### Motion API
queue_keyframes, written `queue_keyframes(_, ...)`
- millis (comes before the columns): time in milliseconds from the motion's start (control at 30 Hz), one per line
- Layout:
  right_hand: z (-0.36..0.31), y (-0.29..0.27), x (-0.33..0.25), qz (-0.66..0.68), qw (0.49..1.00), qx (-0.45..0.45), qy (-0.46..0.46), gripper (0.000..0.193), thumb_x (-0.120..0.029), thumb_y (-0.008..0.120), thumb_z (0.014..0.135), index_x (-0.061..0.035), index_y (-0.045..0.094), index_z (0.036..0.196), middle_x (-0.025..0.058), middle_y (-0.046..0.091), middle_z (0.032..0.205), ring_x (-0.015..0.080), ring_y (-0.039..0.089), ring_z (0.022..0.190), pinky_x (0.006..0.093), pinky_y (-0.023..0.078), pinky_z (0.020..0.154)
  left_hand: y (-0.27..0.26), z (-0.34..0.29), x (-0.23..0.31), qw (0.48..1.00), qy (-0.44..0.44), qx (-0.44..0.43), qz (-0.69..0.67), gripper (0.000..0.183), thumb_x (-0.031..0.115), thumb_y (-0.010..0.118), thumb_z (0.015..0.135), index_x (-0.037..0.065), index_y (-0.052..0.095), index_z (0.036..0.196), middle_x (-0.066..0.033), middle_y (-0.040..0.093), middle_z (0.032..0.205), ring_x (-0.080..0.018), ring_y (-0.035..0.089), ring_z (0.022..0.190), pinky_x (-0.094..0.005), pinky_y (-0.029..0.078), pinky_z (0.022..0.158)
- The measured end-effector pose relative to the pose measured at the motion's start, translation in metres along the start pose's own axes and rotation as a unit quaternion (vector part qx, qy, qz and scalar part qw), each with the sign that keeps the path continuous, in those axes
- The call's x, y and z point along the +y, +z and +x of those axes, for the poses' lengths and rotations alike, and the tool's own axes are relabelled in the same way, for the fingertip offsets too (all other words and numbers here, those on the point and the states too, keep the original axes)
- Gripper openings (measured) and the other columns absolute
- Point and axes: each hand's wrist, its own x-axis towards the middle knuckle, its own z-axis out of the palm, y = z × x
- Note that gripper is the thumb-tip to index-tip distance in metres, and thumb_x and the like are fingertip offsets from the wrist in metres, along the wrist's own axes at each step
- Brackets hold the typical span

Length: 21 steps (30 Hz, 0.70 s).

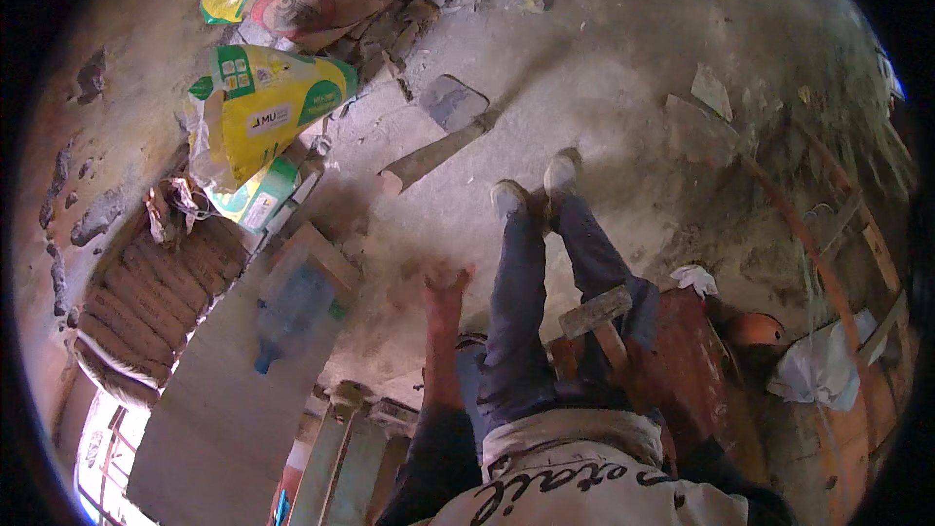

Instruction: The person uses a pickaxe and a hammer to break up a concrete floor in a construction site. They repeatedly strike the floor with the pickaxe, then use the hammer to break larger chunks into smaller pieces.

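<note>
The left hand (446, 288) was spread wide, holding nothing, left of the hammer (596, 315). The hammer's handle ran toward the unseen right hand, so its grip could not be told.

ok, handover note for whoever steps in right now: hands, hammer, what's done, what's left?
Left hand: open, fingers spread, holding nothing, raised over the dusty concrete floor.
Right hand: hidden from view.
Grey-headed hammer with wooden handle: raised by the right thigh, above the rust-red metal body; its grip end is hidden.
Grey flat-bladed shovel: lying on the floor ahead of the shoes, untouched.
Yellow-green sacks: heaped at the left.
Done: no finished work shows.
Left: the hammer head touches nothing; check the grip on it before going on.
</note>
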Motion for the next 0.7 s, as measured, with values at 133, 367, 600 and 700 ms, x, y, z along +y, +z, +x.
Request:
queue_keyframes(133, 0.048, 0.008, -0.032, 0.302, 0.950, -0.049, 0.062, 0.050, -0.019, 0.075, 0.085, -0.0040, 0.048, 0.125, 0.0118, 0.063, 0.085, 0.0263, 0.065, 0.071, 0.0422, 0.054, 0.061, 0.052, 0.102, 0.065, 0.932, 0.196, 0.178, -0.248, 0.064, 0.006, 0.078, 0.084, -0.003, 0.043, 0.137, -0.0139, 0.045, 0.139, -0.0221, 0.050, 0.119, -0.0373, 0.044, 0.103)
queue_keyframes(367, 0.226, 0.005, -0.033, 0.529, 0.842, -0.065, 0.082, 0.041, -0.011, 0.074, 0.086, -0.0049, 0.048, 0.117, 0.0049, 0.057, 0.075, 0.0173, 0.060, 0.053, 0.0355, 0.050, 0.044, 0.070, 0.191, 0.151, 0.866, 0.339, 0.212, -0.299, 0.032, 0.002, 0.075, 0.084, 0.000, 0.058, 0.111, -0.0055, 0.059, 0.107, -0.0192, 0.056, 0.102, -0.0363, 0.045, 0.098)
queue_keyframes(600, 0.342, 0.001, 0.003, 0.501, 0.860, 0.005, 0.100, 0.030, -0.012, 0.072, 0.087, -0.0062, 0.052, 0.109, 0.0049, 0.055, 0.072, 0.0186, 0.057, 0.047, 0.0366, 0.048, 0.039, 0.077, 0.194, 0.199, 0.859, 0.429, 0.178, -0.217, 0.020, 0.004, 0.075, 0.082, 0.003, 0.061, 0.097, -0.0050, 0.062, 0.097, -0.0168, 0.059, 0.094, -0.0340, 0.048, 0.089)
queue_keyframes(700, 0.367, -0.014, 0.014, 0.485, 0.869, 0.024, 0.099, 0.032, -0.012, 0.072, 0.086, -0.0059, 0.053, 0.111, 0.0075, 0.056, 0.073, 0.0218, 0.058, 0.048, 0.0389, 0.050, 0.042, 0.077, 0.202, 0.222, 0.849, 0.476, 0.162, -0.160, 0.022, 0.004, 0.076, 0.081, 0.003, 0.063, 0.098, -0.0049, 0.063, 0.095, -0.0158, 0.059, 0.091, -0.0327, 0.048, 0.087)
